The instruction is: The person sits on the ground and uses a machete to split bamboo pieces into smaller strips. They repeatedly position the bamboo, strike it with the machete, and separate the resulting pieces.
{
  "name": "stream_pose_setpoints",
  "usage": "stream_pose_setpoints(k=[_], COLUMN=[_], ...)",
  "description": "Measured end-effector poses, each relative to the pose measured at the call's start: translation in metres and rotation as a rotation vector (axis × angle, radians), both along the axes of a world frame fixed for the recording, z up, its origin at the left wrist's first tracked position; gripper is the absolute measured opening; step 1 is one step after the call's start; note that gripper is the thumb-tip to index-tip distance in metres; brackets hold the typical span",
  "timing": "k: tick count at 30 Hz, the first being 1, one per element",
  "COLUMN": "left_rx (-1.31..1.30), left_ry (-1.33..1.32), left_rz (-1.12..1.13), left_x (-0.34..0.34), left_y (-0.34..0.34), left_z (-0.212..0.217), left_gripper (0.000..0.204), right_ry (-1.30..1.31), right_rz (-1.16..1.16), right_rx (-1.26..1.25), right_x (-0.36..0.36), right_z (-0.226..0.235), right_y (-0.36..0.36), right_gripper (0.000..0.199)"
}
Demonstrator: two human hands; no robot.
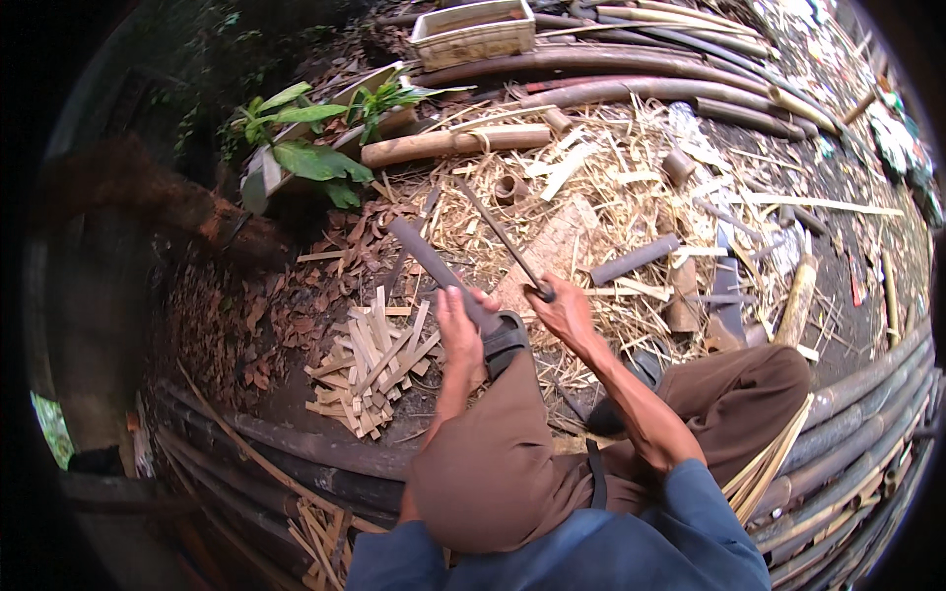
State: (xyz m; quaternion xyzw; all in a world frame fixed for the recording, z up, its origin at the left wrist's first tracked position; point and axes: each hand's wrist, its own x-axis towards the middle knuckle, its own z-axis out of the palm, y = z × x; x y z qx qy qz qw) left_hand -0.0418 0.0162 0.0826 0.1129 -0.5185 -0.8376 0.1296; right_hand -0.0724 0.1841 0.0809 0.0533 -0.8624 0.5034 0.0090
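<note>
My left hand [459, 330] is wrapped round a dark bamboo piece [434, 261], which slants up and to the left, its near end beside my shod foot [507, 345]. In my right hand [566, 313] is the dark handle of a long, narrow knife [501, 234]. Its blade points away and to the left, to the right of the bamboo and apart from it. Beyond my right hand a pale flat wooden block [554, 246] lies among shavings. A heap of split bamboo slats [374, 364] sits left of my left hand.
Bamboo offcuts, such as a short dark tube [636, 259], lie to the right. Across the back stand a dirty white bin [473, 37], long bamboo poles [611, 64] and a green plant [305, 138]. More poles [296, 443] run beside and behind me.
</note>
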Motion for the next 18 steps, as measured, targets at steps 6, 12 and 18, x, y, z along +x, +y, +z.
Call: stream_pose_setpoints(k=[6,12,18], left_rx=[0.168,0.129,0.296], left_ry=[-0.385,-0.379,-0.547], left_rz=[-0.364,-0.729,-0.571], left_x=[0.012,0.072,0.04], left_y=[-0.028,-0.037,-0.036], left_z=[0.031,0.103,0.064], left_gripper=[0.019,0.041,0.038], right_ry=[0.147,0.003,0.125], right_rz=[0.28,-0.097,0.213], right_rx=[0.452,0.342,0.383], right_x=[0.006,-0.092,-0.008], right_z=[-0.015,-0.055,0.001], right_y=[0.002,0.086,0.024], right_gripper=[0.023,0.027,0.018])
